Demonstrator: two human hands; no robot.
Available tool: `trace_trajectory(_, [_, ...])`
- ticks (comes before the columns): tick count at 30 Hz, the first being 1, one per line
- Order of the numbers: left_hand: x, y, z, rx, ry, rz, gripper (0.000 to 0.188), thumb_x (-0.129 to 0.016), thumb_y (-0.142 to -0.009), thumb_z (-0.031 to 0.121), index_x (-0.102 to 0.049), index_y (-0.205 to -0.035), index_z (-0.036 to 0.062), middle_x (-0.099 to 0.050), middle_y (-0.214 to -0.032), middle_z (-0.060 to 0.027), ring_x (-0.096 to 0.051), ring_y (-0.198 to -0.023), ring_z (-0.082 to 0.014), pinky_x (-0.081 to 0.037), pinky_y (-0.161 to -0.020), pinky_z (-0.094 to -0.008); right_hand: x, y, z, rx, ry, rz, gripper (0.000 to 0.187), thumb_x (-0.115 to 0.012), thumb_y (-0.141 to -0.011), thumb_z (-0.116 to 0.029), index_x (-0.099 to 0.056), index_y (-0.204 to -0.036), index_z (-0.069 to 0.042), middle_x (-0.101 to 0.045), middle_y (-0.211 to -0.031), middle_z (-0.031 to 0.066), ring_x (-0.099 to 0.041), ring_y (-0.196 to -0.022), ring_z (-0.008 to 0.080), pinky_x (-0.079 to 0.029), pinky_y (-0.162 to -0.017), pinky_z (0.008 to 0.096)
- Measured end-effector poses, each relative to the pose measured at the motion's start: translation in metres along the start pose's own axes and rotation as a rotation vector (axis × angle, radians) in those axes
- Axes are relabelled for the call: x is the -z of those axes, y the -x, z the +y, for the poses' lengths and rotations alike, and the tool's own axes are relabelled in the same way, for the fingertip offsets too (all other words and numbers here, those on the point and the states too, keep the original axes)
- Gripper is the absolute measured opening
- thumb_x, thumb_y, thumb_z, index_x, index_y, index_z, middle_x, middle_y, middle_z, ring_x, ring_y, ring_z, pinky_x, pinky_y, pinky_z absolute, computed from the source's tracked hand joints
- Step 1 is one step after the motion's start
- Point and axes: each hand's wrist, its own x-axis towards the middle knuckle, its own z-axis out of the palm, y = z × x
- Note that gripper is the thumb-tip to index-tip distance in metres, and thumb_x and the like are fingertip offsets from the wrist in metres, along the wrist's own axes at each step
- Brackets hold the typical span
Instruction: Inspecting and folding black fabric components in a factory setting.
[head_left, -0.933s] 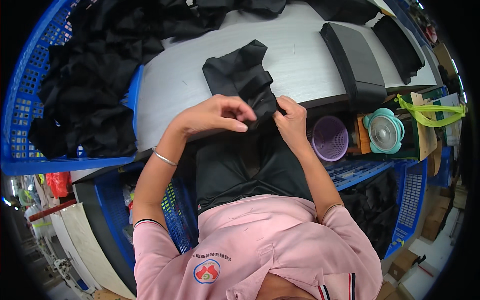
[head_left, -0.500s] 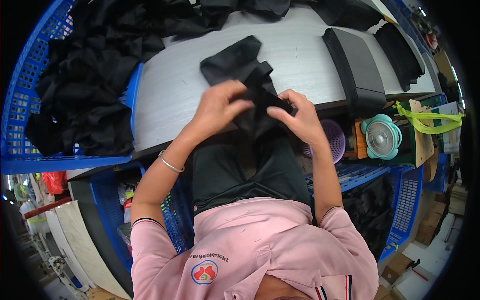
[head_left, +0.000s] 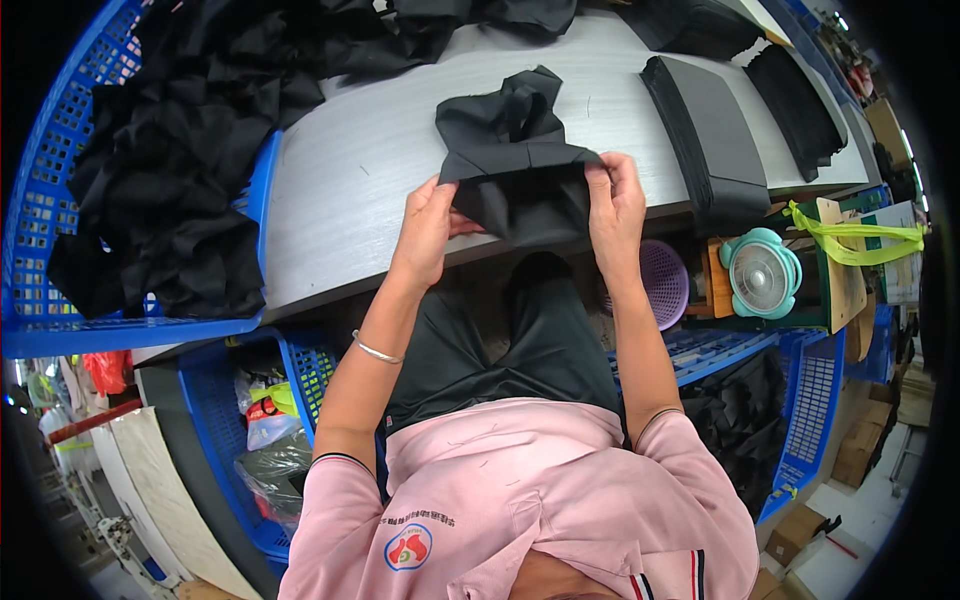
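The left hand (head_left: 428, 225) pinched one end of a folded edge of black cloth (head_left: 505, 158), and the right hand (head_left: 617, 205) pinched the other end, thumb on top, so the grip was narrow at both sides with the edge stretched between. The cloth's far part lay crumpled on the pale grey table (head_left: 350, 200), while its near part, dark and gaping, overlapped the table's front edge. Tabletop showed to the left of the cloth, as far as the big basket, and in a smaller patch to the right, before a long stack of dark pieces (head_left: 712, 130); beside that stood a second stack (head_left: 798, 108), near the table's right end. More black fabric (head_left: 400, 35) lay along the far side

The big blue basket (head_left: 130, 336) at the left was heaped with loose black fabric (head_left: 180, 190). Below the table on that side, another blue basket (head_left: 212, 425) held plastic bags (head_left: 275, 450). On the right, just past the forearm, stood a purple basket (head_left: 668, 285), near a teal fan (head_left: 760, 275); lower down, a blue crate (head_left: 815, 420) held black cloth pieces (head_left: 740, 400), with cardboard boxes (head_left: 800, 530) on the floor beyond
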Motion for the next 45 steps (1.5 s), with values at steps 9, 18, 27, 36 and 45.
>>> trace_trajectory(9, [-0.01,0.019,0.013,-0.043,-0.094,-0.11,0.032,-0.075,-0.087,0.003,-0.063,-0.116,-0.0021,-0.071,-0.104,-0.0071,-0.067,-0.09,-0.0099,-0.056,-0.08,-0.0274,0.035,0.036,0.007,-0.318,-0.711,-0.454,0.047,-0.077,-0.087,-0.011,-0.058,-0.128,0.003,-0.065,-0.12,0.0084,-0.062,-0.108,0.0149,-0.051,-0.094,0.031])
trace_trajectory(18, [-0.041,0.01,-0.008,-0.459,-0.563,0.273,0.024,-0.074,-0.083,-0.003,-0.066,-0.105,0.0025,-0.066,-0.081,-0.0002,-0.058,-0.074,-0.0053,-0.048,-0.07,-0.0204,-0.006,0.028,-0.019,-0.052,0.136,-0.071,0.02,-0.076,-0.085,-0.007,-0.066,-0.101,0.002,-0.069,-0.075,0.007,-0.063,-0.066,0.0082,-0.051,-0.057,0.027])
trace_trajectory(27, [-0.046,0.008,0.013,-0.875,-1.091,0.063,0.06,-0.061,-0.066,-0.013,-0.061,-0.124,0.0056,-0.058,-0.137,-0.0095,-0.057,-0.122,-0.0344,-0.046,-0.103,-0.0408,0.011,0.029,0.038,0.012,0.175,-0.113,0.025,-0.071,-0.082,-0.008,-0.063,-0.102,0.004,-0.067,-0.088,0.026,-0.066,-0.082,0.0434,-0.052,-0.07,0.0414])
trace_trajectory(36, [-0.048,-0.083,0.002,-0.495,-1.151,0.182,0.022,-0.068,-0.087,0.021,-0.072,-0.103,0.0071,-0.071,-0.085,-0.0184,-0.067,-0.083,-0.0398,-0.053,-0.072,-0.0434,0.052,0.008,0.021,-0.061,0.292,-0.109,0.02,-0.069,-0.091,-0.015,-0.065,-0.079,0.0,-0.067,-0.079,0.0141,-0.066,-0.063,0.0192,-0.049,-0.058,0.0331])
trace_trajectory(45, [-0.055,-0.035,0.026,-0.747,-1.017,0.127,0.06,-0.081,-0.081,0.03,-0.058,-0.13,0.0045,-0.064,-0.123,-0.0166,-0.062,-0.111,-0.0276,-0.048,-0.094,-0.0355,0.149,-0.105,0.033,0.271,1.113,0.254,0.039,-0.075,-0.084,-0.039,-0.073,-0.107,-0.006,-0.067,-0.103,0.0103,-0.065,-0.098,0.0307,-0.052,-0.084,0.043])
